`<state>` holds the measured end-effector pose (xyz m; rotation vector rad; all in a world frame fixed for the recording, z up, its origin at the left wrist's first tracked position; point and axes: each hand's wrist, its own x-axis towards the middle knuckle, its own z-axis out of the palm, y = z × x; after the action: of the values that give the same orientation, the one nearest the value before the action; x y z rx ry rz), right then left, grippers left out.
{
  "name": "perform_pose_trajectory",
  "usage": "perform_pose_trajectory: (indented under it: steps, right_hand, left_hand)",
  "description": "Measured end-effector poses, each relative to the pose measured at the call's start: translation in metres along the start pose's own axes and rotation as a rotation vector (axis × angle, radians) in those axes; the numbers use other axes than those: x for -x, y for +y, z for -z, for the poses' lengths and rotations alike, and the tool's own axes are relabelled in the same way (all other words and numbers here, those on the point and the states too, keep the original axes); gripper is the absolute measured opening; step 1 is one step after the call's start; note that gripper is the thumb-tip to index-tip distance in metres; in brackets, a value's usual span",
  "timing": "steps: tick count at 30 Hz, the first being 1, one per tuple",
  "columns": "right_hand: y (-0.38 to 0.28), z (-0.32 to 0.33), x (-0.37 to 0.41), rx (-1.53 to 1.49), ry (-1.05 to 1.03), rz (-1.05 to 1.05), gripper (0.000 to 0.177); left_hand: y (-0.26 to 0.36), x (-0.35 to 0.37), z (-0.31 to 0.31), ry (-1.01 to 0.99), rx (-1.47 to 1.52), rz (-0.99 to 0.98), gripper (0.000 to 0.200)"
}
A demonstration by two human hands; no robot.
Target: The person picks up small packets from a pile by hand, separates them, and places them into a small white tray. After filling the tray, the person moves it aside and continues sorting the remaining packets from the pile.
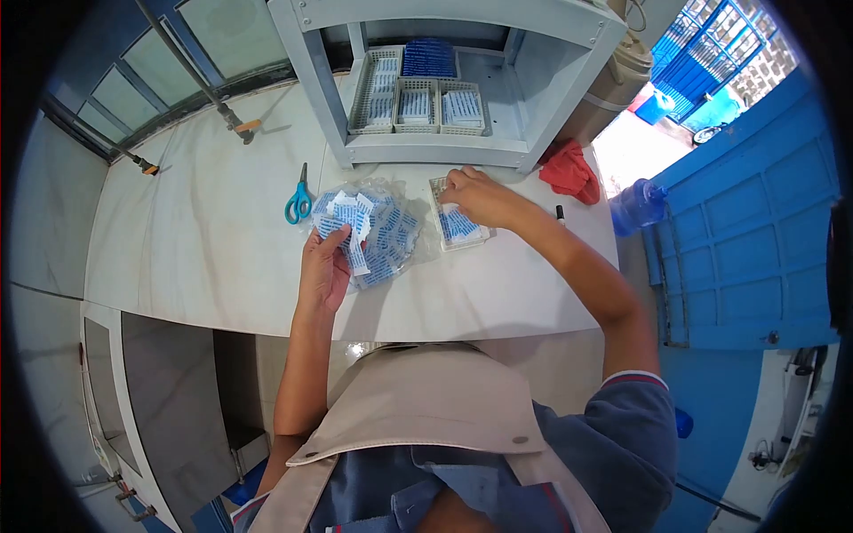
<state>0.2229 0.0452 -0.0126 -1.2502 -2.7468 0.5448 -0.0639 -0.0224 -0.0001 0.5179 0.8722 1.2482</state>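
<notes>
Nearest the camera, low in the frame, I see a beige apron (418,400) worn over a blue shirt. Across the white tabletop (195,240) from the left, blue-handled scissors (299,200) lie flat, left of centre. Just right of them, the left hand (324,266) is closed around a few blue-and-white sachets (355,253), at the near edge of a clear plastic bag (395,226) heaped with more of the same. Beside the bag sits a small white basket (437,191), partly filled. The right hand (480,197) rests fingers-down on its far end; I cannot tell whether it grips anything. Above, at top centre, a grey shelf (426,151) holds more baskets. Farther right lie a black marker (561,213) and a red cloth (570,171).
</notes>
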Motion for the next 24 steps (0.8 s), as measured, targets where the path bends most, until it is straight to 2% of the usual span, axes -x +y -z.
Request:
perform_pose_trajectory:
  steps: [1, 2, 4, 11, 13, 14, 16, 17, 19, 22, 24]
  right_hand:
    - [-0.002, -0.001, 0.003, 0.127, 0.100, 0.038, 0.036]
    - [-0.004, -0.004, 0.005, 0.126, 0.101, 0.037, 0.036]
    - [-0.007, -0.010, 0.006, 0.148, 0.264, 0.000, 0.038]
    - [-0.016, -0.010, 0.012, 0.063, 0.240, -0.054, 0.040]
    - [-0.026, 0.000, 0.002, -0.082, 0.426, 0.035, 0.043]
    - [-0.035, 0.000, -0.004, -0.084, 0.425, 0.039, 0.043]
    - [-0.074, 0.006, -0.021, -1.061, 0.345, -0.300, 0.034]
    - [-0.084, 0.001, -0.027, -1.061, 0.347, -0.297, 0.034]
    - [-0.098, -0.011, -0.038, -1.222, 0.506, -0.173, 0.027]
    - [-0.098, -0.020, -0.051, -1.056, 0.581, -0.233, 0.026]
    - [-0.100, -0.022, -0.057, -1.057, 0.595, -0.234, 0.024]
  left_hand:
    - [-0.002, -0.001, 0.001, -0.004, 0.003, 0.004, 0.023]
    - [-0.002, -0.003, 0.001, -0.007, 0.004, 0.007, 0.023]
    - [-0.003, -0.005, 0.000, -0.015, -0.014, 0.000, 0.023]
    - [-0.009, -0.009, -0.008, -0.066, -0.095, -0.052, 0.024]
    - [-0.010, -0.010, -0.012, -0.069, -0.097, -0.044, 0.025]
    - [-0.011, -0.010, -0.014, -0.078, -0.097, -0.028, 0.026]
    - [-0.013, -0.011, -0.018, -0.075, -0.100, -0.024, 0.029]
    - [-0.015, -0.013, -0.018, -0.092, -0.083, -0.022, 0.030]
    - [-0.014, -0.013, -0.018, -0.107, -0.062, -0.020, 0.033]
    - [-0.012, -0.013, -0.015, -0.080, -0.032, -0.026, 0.033]
    - [-0.009, -0.013, -0.011, -0.075, -0.032, -0.038, 0.033]
